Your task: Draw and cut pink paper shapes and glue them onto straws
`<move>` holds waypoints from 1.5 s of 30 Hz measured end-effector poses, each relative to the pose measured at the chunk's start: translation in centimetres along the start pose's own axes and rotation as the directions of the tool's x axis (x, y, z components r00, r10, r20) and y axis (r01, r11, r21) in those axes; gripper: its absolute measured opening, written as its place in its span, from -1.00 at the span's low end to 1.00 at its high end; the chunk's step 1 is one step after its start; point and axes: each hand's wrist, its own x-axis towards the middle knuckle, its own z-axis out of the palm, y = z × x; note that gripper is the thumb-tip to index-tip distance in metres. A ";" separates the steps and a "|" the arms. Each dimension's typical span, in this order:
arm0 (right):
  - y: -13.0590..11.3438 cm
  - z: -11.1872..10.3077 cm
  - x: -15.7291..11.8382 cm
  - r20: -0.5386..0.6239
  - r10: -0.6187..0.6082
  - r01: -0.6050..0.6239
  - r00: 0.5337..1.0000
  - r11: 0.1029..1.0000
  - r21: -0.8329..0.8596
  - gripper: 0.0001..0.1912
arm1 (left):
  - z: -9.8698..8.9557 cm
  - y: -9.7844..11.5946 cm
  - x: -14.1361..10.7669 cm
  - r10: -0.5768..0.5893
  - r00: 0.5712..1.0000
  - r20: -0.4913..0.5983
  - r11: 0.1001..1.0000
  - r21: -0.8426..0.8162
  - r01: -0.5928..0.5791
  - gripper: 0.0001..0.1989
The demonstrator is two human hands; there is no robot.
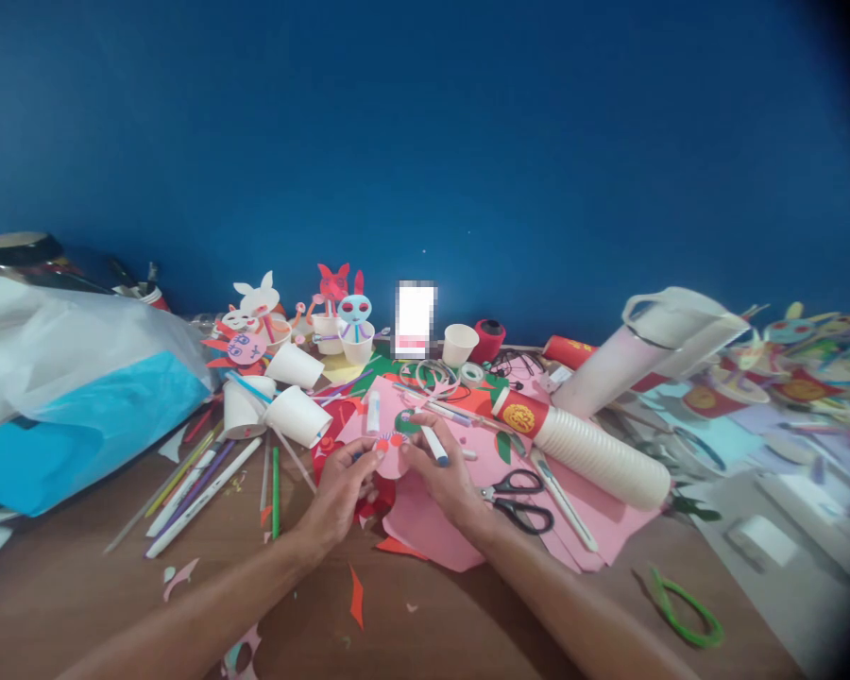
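Between my hands is a small round pink paper face with two red-orange eye spots and dark strokes above them. My left hand pinches its left edge; a small dark blue piece, perhaps a cap, shows at those fingers. My right hand grips the right edge and also carries a white marker with a blue end, tucked between its fingers. Pink paper sheets lie beneath. Black-handled scissors rest just right of my right hand, and a glue stick stands behind the face.
Paper cups and cup puppets crowd the back left. A long stack of cups, a cutter knife and a leaning pitcher occupy the right. Markers and a plastic bag lie left. A blue wall rises behind.
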 end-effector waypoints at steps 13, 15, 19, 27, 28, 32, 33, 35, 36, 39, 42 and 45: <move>0.0 -0.1 0.1 -0.005 -0.034 0.034 0.999 0.999 -0.028 -0.73 | 0.0 0.3 0.3 0.045 0.999 -0.023 0.999 0.012 -0.045 -0.71; 0.1 -0.1 0.1 -0.006 -0.032 0.032 0.999 0.999 -0.013 -0.72 | 0.0 0.4 0.4 0.052 0.998 -0.027 0.999 0.010 -0.051 -0.72; 0.1 -0.1 0.2 -0.005 -0.033 0.033 0.999 0.999 0.010 -0.71 | -0.1 0.3 0.5 0.055 0.998 -0.021 0.998 0.006 -0.055 -0.72; 0.3 -0.3 0.5 -0.061 -0.093 0.095 0.994 0.995 0.026 -0.73 | -0.2 0.1 0.6 0.068 0.997 0.034 0.998 0.014 -0.069 -0.71; 0.3 -0.3 0.5 -0.072 -0.086 0.088 0.994 0.996 0.021 -0.73 | -0.2 0.2 0.5 0.071 0.997 0.039 0.997 0.022 -0.072 -0.72; 0.2 -0.3 0.5 -0.096 -0.054 0.056 0.994 0.998 0.016 -0.73 | -0.2 0.2 0.5 0.089 0.995 0.046 0.995 0.044 -0.091 -0.75; 0.2 -0.2 0.5 -0.096 -0.049 0.051 0.994 0.999 0.018 -0.73 | -0.2 0.2 0.4 0.094 0.995 0.045 0.994 0.045 -0.096 -0.75; 0.2 -0.2 0.5 -0.096 -0.050 0.052 0.994 0.998 0.022 -0.73 | -0.2 0.2 0.4 0.103 0.994 0.043 0.993 0.044 -0.105 -0.75; 0.2 -0.2 0.6 -0.097 -0.054 0.056 0.994 0.998 0.024 -0.74 | -0.2 0.1 0.4 0.105 0.993 0.044 0.993 0.043 -0.107 -0.75; 0.2 -0.2 0.5 -0.091 -0.039 0.042 0.995 0.999 0.032 -0.74 | -0.3 0.0 0.5 0.100 0.993 0.057 0.994 0.040 -0.103 -0.74; 0.0 -0.3 0.5 -0.078 -0.001 0.004 0.997 0.999 0.033 -0.73 | -0.6 -0.2 0.7 0.091 0.993 0.080 0.995 0.035 -0.094 -0.71; 0.0 -0.4 0.4 -0.082 0.006 -0.004 0.997 1.000 0.027 -0.73 | -0.8 -0.4 0.8 0.091 0.992 0.089 0.995 0.026 -0.093 -0.69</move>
